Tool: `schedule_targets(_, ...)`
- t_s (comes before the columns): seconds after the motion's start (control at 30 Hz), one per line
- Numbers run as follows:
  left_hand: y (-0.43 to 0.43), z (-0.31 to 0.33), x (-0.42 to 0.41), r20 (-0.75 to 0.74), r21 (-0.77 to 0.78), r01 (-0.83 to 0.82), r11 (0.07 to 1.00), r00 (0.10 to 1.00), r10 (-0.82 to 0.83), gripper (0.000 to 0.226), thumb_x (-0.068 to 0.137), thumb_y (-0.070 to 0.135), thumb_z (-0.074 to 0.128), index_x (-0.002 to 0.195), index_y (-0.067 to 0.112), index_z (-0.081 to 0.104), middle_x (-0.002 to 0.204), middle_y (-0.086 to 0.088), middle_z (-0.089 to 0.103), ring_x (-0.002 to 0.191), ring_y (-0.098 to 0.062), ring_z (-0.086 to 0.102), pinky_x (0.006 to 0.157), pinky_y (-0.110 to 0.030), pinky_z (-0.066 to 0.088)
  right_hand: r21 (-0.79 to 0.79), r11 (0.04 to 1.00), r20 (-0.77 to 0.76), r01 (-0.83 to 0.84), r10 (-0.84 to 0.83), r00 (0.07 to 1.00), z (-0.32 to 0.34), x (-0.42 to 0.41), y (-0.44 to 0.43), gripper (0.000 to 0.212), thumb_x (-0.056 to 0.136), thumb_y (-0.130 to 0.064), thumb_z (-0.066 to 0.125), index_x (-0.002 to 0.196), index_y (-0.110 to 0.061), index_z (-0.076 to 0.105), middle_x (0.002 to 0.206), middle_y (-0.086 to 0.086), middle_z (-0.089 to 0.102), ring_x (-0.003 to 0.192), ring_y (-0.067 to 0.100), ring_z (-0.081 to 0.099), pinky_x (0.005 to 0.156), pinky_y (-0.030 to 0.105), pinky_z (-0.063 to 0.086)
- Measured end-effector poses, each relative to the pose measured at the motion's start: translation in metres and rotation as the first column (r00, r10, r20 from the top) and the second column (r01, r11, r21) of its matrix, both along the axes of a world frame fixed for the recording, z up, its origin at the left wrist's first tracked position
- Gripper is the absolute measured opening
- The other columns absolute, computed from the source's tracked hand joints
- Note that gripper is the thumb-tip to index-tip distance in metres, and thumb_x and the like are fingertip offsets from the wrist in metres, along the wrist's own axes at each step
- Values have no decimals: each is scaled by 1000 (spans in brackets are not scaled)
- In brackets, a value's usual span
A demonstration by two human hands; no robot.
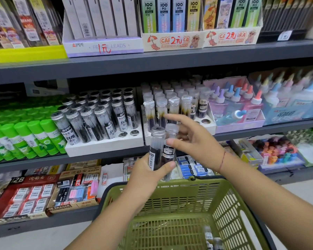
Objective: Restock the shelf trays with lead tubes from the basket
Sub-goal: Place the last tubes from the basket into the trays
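Note:
My left hand (148, 175) grips two clear lead tubes upright above the green basket (229, 201): a silver-capped tube (156, 141) and a clear-capped tube (170, 147). My right hand (192, 139) is just right of them, fingers spread, thumb and fingertips at the clear-capped tube's top. Behind, on the middle shelf, a white tray (105, 144) holds several silver-capped tubes with two free holes at its front right. A second white tray (209, 121) holds clear-capped tubes and has a free hole at its front right. More tubes (209, 237) lie in the basket.
Green glue sticks (25, 139) stand left of the trays and glue bottles (242, 105) to the right. Boxes of pencil leads (105, 46) fill the upper shelf. Erasers (43, 193) and small boxes sit on the lower shelf behind the basket.

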State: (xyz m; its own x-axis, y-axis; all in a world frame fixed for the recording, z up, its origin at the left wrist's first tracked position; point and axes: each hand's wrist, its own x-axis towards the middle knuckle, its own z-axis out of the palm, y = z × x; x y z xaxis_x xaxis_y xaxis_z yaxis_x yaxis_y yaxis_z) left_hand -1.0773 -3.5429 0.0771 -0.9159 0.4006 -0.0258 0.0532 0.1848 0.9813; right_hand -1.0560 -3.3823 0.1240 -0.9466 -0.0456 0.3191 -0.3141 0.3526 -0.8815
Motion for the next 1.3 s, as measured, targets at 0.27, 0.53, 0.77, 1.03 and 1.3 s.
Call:
schedule_targets(0.27, 9, 12, -19, -273, -239, -83, 967, 962, 15, 33, 86, 40, 67, 116, 37, 56, 109, 21, 63, 99, -3, 58, 81, -15, 43, -10, 839, -229, 544, -532, 815, 34, -13, 72, 35, 82, -14, 70, 103, -29, 47, 97, 6, 60, 80, 19, 60, 81, 41, 54)
schedule_targets(0.53, 26, -2, -36, -449, -407, -158, 900, 892, -47, 62, 90, 38, 64, 145, 23, 40, 152, 5, 37, 142, -9, 25, 117, -26, 14, 47, 795, -254, 605, -576, 777, 29, -46, 93, 33, 83, -20, 69, 105, -25, 45, 88, -10, 52, 78, 14, 57, 81, 42, 54)
schedule_targets(0.77, 25, -10, -40, -480, -382, -143, 913, 875, -63, 60, 89, 33, 66, 143, 26, 42, 148, 11, 39, 140, -3, 25, 106, -11, 9, 327, 755, -264, 568, -504, 822, 26, -53, 93, 33, 85, -26, 67, 111, -24, 47, 96, 6, 62, 88, 27, 60, 82, 47, 51)
schedule_targets(1.03, 23, -10, -41, -459, -372, -127, 919, 886, -63, 61, 88, 33, 67, 144, 25, 41, 149, 11, 39, 140, -4, 26, 107, -13, 12, 479, 734, -218, 482, -432, 875, 42, -63, 95, 33, 81, -28, 71, 105, -24, 50, 96, 6, 62, 84, 28, 61, 83, 44, 51)
schedule_targets(1.3, 21, -9, -43, -419, -381, -111, 918, 906, -65, 64, 88, 36, 67, 145, 28, 39, 152, 11, 35, 142, -5, 26, 114, -22, 17, 500, 659, -252, 562, -511, 822, 10, -67, 96, 32, 85, -29, 67, 113, -17, 56, 93, 1, 46, 86, 22, 52, 95, 40, 43)
